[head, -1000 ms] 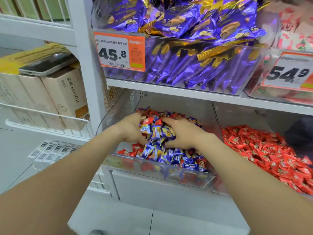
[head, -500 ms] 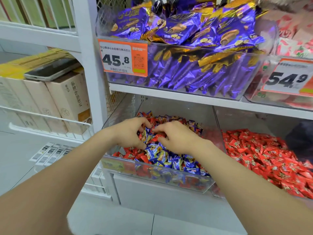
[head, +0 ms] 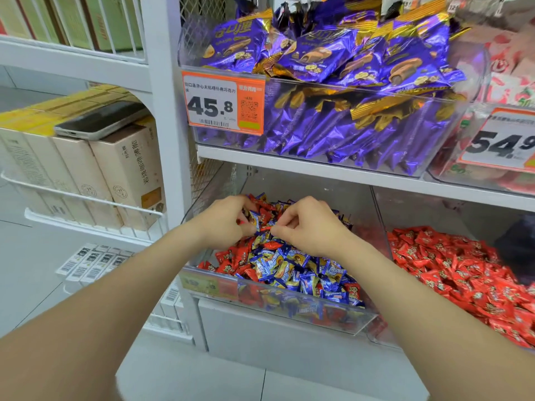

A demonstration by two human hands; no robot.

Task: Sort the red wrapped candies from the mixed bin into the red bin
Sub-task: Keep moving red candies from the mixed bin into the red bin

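Head view, with the mixed bin (head: 275, 306) as landmark. Both hands sunk into its heap near the middle, toward the back. Left hand (head: 224, 224) curled, fingers bunched over red wrapped candies (head: 231, 260), a sliver of red showing at the palm; whether anything is truly gripped, cannot tell. Right hand (head: 307, 227) likewise curled, thumb and forefinger pinched close at a red wrapper among blue wrapped candies (head: 285, 269); a firm hold not confirmed. Red bin (head: 382, 227) immediately right of the mixed bin, already full of red pieces, separated by a clear divider.

Likely risks: a blue piece clinging inside a closed fist and riding across the divider; slick wrappers slipping free mid-carry and dropping back, or over the low clear front lip to the floor below; red pieces buried at the front left corner overlooked while attention sits at the centre.
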